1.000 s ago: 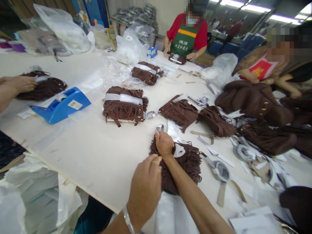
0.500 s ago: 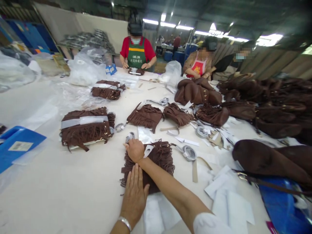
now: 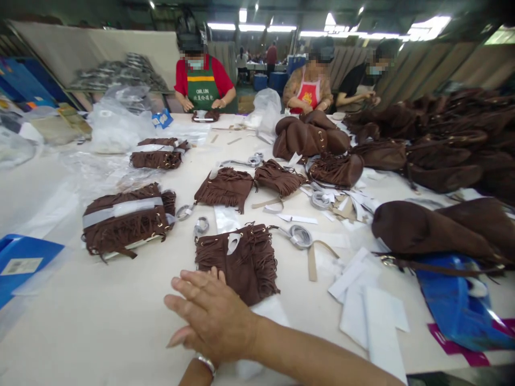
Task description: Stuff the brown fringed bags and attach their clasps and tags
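A brown fringed bag [image 3: 241, 262] lies flat on the white table [image 3: 100, 321] in front of me, with a white paper tag [image 3: 232, 242] on its top part. Its near edge rests on a white sheet [image 3: 270, 311]. My right hand [image 3: 211, 316] reaches in from the right, fingers stretched out and pointing left, just short of the bag's near edge and holding nothing. My left hand [image 3: 203, 367] shows only as a wrist with a silver bracelet under the right hand; its fingers are hidden. A grey tape ring [image 3: 201, 225] lies by the bag's far left corner.
A banded fringed bag [image 3: 124, 217] and a blue tape dispenser [image 3: 20, 262] lie to the left. More fringed bags [image 3: 225, 187], strap coils [image 3: 300, 236] and white paper slips [image 3: 362, 300] lie beyond and right. Brown bags [image 3: 434, 230] pile up at right. Three people work across the table.
My right hand has left the bag's top edge and drawn back toward me, now stretched flat across my left wrist. My left hand has come off the bag.
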Tool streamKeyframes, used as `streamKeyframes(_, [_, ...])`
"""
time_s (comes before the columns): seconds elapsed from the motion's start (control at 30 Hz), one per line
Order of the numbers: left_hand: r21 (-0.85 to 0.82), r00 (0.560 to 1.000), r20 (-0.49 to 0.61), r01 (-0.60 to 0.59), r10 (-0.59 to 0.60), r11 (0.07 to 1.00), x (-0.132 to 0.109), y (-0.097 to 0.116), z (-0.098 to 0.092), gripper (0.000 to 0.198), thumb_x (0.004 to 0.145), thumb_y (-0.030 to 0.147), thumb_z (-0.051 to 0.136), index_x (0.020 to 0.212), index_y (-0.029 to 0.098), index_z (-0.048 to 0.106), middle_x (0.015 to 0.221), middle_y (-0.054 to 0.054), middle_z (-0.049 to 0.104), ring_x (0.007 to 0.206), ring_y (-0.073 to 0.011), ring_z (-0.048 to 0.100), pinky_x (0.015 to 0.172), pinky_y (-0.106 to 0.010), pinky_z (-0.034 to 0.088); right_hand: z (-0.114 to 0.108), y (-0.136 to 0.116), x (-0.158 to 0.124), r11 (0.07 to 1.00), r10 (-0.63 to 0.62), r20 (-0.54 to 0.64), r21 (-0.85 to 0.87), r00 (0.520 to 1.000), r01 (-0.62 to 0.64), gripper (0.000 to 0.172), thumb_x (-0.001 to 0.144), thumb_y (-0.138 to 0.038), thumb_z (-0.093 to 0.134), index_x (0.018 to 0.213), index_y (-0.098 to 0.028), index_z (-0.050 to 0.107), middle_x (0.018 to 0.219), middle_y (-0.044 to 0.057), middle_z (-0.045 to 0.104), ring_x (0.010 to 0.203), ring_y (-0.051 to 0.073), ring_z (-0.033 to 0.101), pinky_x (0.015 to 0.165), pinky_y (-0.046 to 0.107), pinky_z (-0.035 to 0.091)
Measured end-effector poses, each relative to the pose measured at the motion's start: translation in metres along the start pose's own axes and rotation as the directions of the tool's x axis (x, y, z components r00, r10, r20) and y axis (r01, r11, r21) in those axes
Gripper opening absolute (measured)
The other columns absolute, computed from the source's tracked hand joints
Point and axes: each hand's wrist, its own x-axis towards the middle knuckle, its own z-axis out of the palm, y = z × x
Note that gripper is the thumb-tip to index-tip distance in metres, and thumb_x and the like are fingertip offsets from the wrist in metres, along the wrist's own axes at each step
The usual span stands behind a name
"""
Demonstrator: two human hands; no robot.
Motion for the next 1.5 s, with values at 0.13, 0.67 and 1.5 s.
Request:
streamKeyframes(0.13, [0.056,0.993,-0.114,0.032,-0.025,0.998,0.006,0.006,-0.008,0.047,0.094,0.033,0.038,0.13,0.007,0.051,0.134,-0.018,0.054,0.133,-0.0252,0.043,0.108,-0.051,0.039,-0.003,0.047,-0.041,0.997,0.041,0.136,-0.07,0.99,-0.032,0.062,0.096,-0.048,0.045,0.149,-0.02,0.029,0.156,0.01,0.027,0.147,0.021,0.011,0.118,0.044,0.021])
streamKeyframes(0.67, [0.255,0.936,0.06,-0.349,0.346,0.902,0.034,0.081,-0.077,0.045,0.093,0.032,0.05,0.135,0.016,0.046,0.129,-0.016,0.053,0.116,-0.03,0.051,0.095,-0.046,0.044,-0.031,0.083,-0.144,0.826,0.562,-0.236,0.12,0.793,-0.55,0.049,0.089,-0.019,0.047,0.138,-0.019,0.04,0.132,0.014,0.053,0.126,0.024,0.047,0.105,0.044,0.042])
streamKeyframes(1.5, [0.197,0.925,0.19,-0.364,0.329,0.91,0.097,0.085,-0.071,0.028,0.095,0.042,0.047,0.104,0.02,0.061,0.09,-0.004,0.067,0.082,-0.0209,0.064,0.073,-0.032,0.049,-0.017,0.077,-0.144,0.41,0.853,-0.132,0.769,0.505,-0.49,0.036,0.089,-0.017,0.04,0.121,-0.02,0.056,0.09,0.003,0.071,0.071,0.013,0.066,0.067,0.026,0.051])
